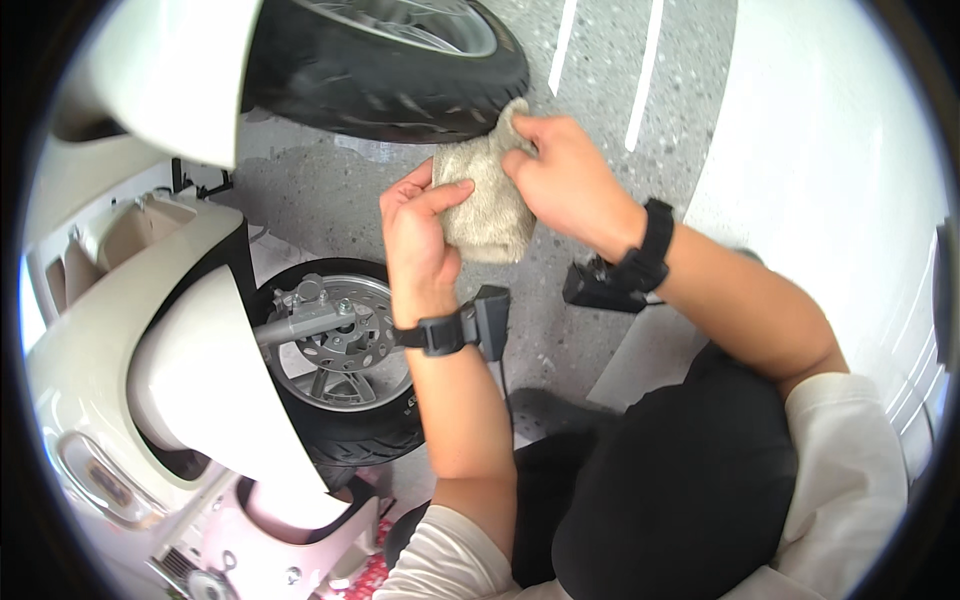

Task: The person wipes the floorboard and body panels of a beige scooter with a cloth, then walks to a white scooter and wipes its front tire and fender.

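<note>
A folded beige terry cloth (484,206) is stretched between my two hands, just below a scooter's black tyre (390,97). My left hand (420,225) grips its left side, thumb on top and fingers behind. At the upper right corner, my right hand (562,169) pinches a raised fold between thumb and fingers. That fold's tip comes up against the tyre's right end in the picture; whether it touches cannot be told. Each wrist wears a black strap with a small black device.
On the left stands a white scooter with a white front fender (202,375) and a front wheel with a brake disc (341,337). A pink scooter (300,555) is below it. Speckled grey floor (600,90) lies beyond my hands. A white surface (810,165) rises on the right.
</note>
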A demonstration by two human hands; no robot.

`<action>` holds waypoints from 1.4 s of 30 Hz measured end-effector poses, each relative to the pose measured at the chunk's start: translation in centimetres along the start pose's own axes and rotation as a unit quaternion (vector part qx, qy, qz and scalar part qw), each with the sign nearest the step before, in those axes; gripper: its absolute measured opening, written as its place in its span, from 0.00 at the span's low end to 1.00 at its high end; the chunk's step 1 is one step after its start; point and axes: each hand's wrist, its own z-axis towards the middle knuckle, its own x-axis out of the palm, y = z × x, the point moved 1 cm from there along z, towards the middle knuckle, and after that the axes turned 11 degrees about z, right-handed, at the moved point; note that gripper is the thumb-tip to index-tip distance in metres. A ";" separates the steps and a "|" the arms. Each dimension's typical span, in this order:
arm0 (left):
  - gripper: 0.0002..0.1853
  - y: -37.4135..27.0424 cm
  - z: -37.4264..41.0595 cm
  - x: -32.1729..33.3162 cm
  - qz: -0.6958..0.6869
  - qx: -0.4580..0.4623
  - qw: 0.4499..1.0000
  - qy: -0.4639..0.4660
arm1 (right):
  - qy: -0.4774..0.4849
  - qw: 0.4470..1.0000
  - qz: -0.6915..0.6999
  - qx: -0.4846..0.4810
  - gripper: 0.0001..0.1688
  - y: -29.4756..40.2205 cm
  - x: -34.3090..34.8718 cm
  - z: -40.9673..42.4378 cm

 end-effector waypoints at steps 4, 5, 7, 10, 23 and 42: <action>0.15 -5.6 -3.7 -2.3 0.127 0.015 0.992 -0.006 | 0.089 0.994 0.067 -0.013 0.10 3.2 0.7 -1.1; 0.18 -6.8 -4.4 -3.3 0.194 0.008 0.981 -0.030 | 0.117 0.990 0.083 0.001 0.10 4.9 0.5 -1.3; 0.21 -8.6 -5.2 -4.1 0.299 0.042 0.949 -0.093 | 0.168 0.979 0.111 0.031 0.10 7.5 0.3 -1.4; 0.18 -11.7 -7.6 -3.0 0.484 0.131 0.857 -0.116 | 0.244 0.966 0.064 0.058 0.16 9.7 0.2 -0.9; 0.30 -11.9 -9.4 3.4 0.507 0.395 0.760 -0.096 | 0.184 0.944 0.252 0.105 0.20 9.5 -2.7 0.4; 0.31 -7.6 -6.3 2.6 0.027 0.302 0.933 -0.194 | 0.105 0.877 -0.230 -0.409 0.09 15.0 4.9 4.3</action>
